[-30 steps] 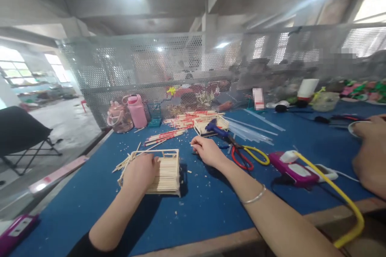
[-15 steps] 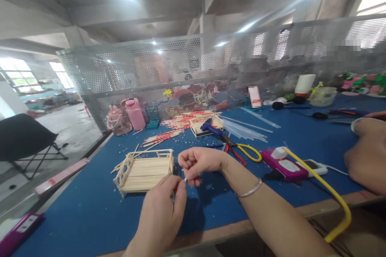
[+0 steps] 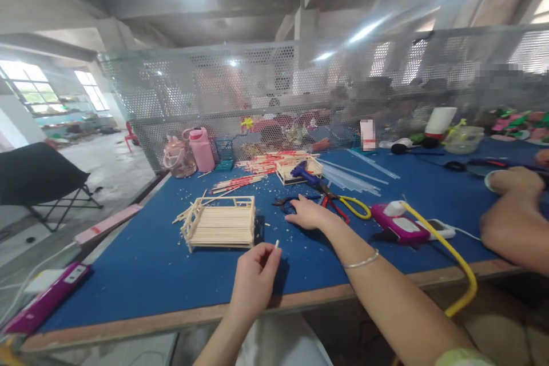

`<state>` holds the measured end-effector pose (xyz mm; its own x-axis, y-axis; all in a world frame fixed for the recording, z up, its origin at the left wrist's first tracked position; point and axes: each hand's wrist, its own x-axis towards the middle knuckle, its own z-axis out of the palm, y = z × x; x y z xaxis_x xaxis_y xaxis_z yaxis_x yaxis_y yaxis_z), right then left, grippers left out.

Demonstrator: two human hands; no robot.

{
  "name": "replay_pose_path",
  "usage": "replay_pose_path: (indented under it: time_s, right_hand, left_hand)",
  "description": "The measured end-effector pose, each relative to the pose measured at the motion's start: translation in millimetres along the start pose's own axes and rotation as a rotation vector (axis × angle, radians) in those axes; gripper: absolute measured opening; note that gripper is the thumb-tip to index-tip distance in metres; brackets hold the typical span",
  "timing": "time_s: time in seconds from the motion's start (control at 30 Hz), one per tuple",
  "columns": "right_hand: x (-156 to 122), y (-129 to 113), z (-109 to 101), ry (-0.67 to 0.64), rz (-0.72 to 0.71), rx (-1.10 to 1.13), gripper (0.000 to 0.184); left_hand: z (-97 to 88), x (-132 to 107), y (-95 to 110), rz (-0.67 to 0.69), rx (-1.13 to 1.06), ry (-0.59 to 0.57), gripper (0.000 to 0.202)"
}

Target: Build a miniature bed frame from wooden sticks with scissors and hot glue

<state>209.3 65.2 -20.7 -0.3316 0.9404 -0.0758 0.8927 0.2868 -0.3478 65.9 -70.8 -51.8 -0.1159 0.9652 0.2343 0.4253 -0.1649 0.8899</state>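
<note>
My left hand (image 3: 254,277) hovers over the table's near edge, its fingers pinched on a short pale stick piece (image 3: 277,244). My right hand (image 3: 309,214) rests flat on the blue table (image 3: 141,263), fingers stretched toward a dark pair of pliers (image 3: 286,202). A small structure built of wooden sticks (image 3: 221,224) stands on the table to the left of both hands, untouched.
Scissors with red and yellow handles (image 3: 347,206), a blue glue gun (image 3: 303,172), a heap of red-and-white sticks (image 3: 261,163) and clear glue rods (image 3: 355,174) lie behind. A magenta power strip (image 3: 401,227) with a yellow cable sits right. Another person's hands (image 3: 512,214) are at the far right.
My left hand left the stick structure and now holds a short stick piece near the table edge. My right hand came back to it, then reached out flat by the pliers.
</note>
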Motion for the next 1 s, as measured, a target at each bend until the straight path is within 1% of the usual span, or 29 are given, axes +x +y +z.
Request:
replay_pose_path:
  time_s: [0.07,0.13,0.23,0.3,0.4,0.43,0.5,0.57,0.67,0.73,0.8,0.83,0.9,0.93,0.97,1.0]
  right_hand:
    - [-10.3,-3.7,9.5,0.017,-0.006,-0.059,0.046]
    - [-21.1,-7.7,14.3,0.051,-0.018,-0.105,0.038]
    - [-31.9,-10.6,14.1,0.1,-0.005,-0.163,0.027]
    - [-33.4,-10.7,12.8,0.116,0.028,-0.192,0.023]
    - [-30.4,-11.6,11.9,0.113,0.071,-0.22,0.025]
    - [-29.6,-12.6,11.3,0.112,0.073,-0.226,0.028]
    - [-31.7,-15.9,8.7,0.109,0.052,-0.232,0.027]
    - [-41.0,-19.8,5.3,0.106,0.008,-0.234,0.027]
    - [-68.9,-22.5,6.0,0.109,-0.071,-0.223,0.034]
    - [-92.2,-18.7,16.0,0.116,-0.099,-0.2,0.038]
    - [-114.1,-9.4,32.0,0.136,-0.088,-0.152,0.045]
    - [-123.3,-3.0,39.9,0.145,-0.095,-0.106,0.048]
    - [-136.4,11.6,48.4,0.185,-0.149,0.032,0.046]
    - [-139.4,19.0,47.0,0.205,-0.174,0.107,0.041]
    - [-139.5,26.3,41.5,0.232,-0.159,0.157,0.037]
    - [-136.4,33.1,32.2,0.279,-0.093,0.169,0.037]
  left_hand:
    - [-0.2,-0.3,0.2,0.001,-0.009,-0.003,0.034]
    - [-0.2,-0.8,-0.1,0.011,-0.014,-0.002,0.034]
    - [-0.7,-2.0,-1.3,0.035,-0.012,-0.004,0.034]
    - [-1.3,-2.7,-2.7,0.054,-0.002,0.005,0.034]
    - [-2.3,-3.5,-4.8,0.083,0.016,0.02,0.035]
    - [-2.5,-3.7,-5.1,0.09,0.023,0.02,0.035]
    - [-2.7,-4.1,-5.0,0.102,0.039,0.014,0.036]
    - [-2.7,-4.5,-4.4,0.112,0.051,0.0,0.036]
    - [-2.2,-4.7,-3.8,0.116,0.055,-0.02,0.033]
    - [-2.0,-4.4,-3.8,0.125,0.053,-0.025,0.033]
    - [-1.9,-4.1,-3.6,0.142,0.054,-0.021,0.032]
    - [-1.9,-4.0,-3.4,0.149,0.055,-0.021,0.032]
    - [-1.9,-3.9,-2.4,0.15,0.055,-0.027,0.032]
    - [-2.0,-3.8,-1.9,0.147,0.055,-0.033,0.031]
    - [-2.1,-3.9,-1.4,0.144,0.054,-0.039,0.031]
    - [-2.2,-3.9,-0.9,0.141,0.053,-0.043,0.031]
